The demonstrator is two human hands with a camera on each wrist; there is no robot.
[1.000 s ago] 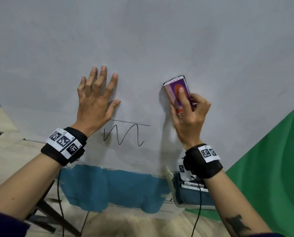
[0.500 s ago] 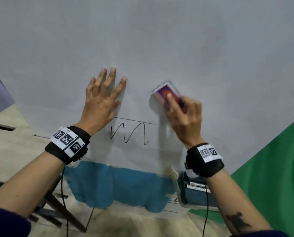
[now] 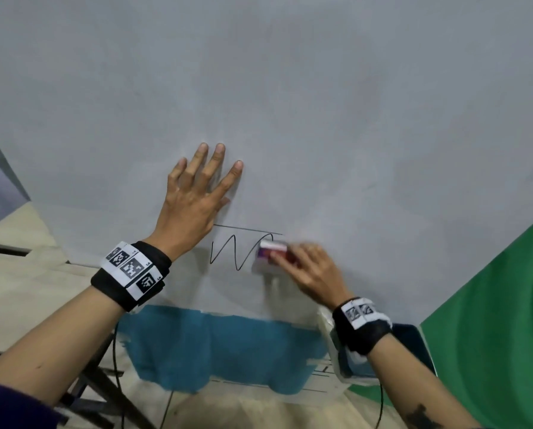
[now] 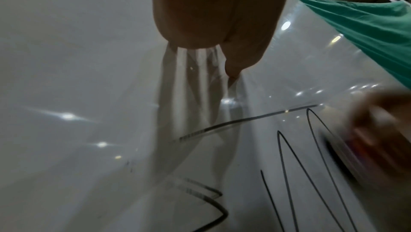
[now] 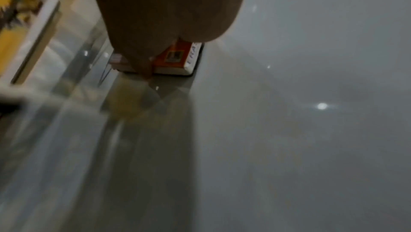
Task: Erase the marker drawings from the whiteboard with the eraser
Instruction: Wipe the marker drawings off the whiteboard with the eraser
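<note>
A black zigzag with a straight line over it (image 3: 234,250) is drawn low on the whiteboard (image 3: 290,103). My right hand (image 3: 305,267) grips a purple and orange eraser (image 3: 273,250) and presses it on the drawing's right end, covering that part; the hand is motion-blurred. In the right wrist view the eraser (image 5: 177,60) lies flat on the board under my fingers. My left hand (image 3: 197,193) rests flat on the board, fingers spread, just above and left of the drawing. The left wrist view shows the zigzag (image 4: 311,165) and the blurred eraser (image 4: 355,156).
A green cloth (image 3: 491,320) covers the area at the lower right. A blue patch (image 3: 221,345) runs along the board's bottom edge, with a small tray (image 3: 420,342) beside it under my right wrist. A wooden table (image 3: 26,274) stands at the left.
My right hand has carried the eraser down and left, from above the drawing onto its right end. The zigzag's rightmost stroke is now covered. My left hand has stayed flat on the board.
</note>
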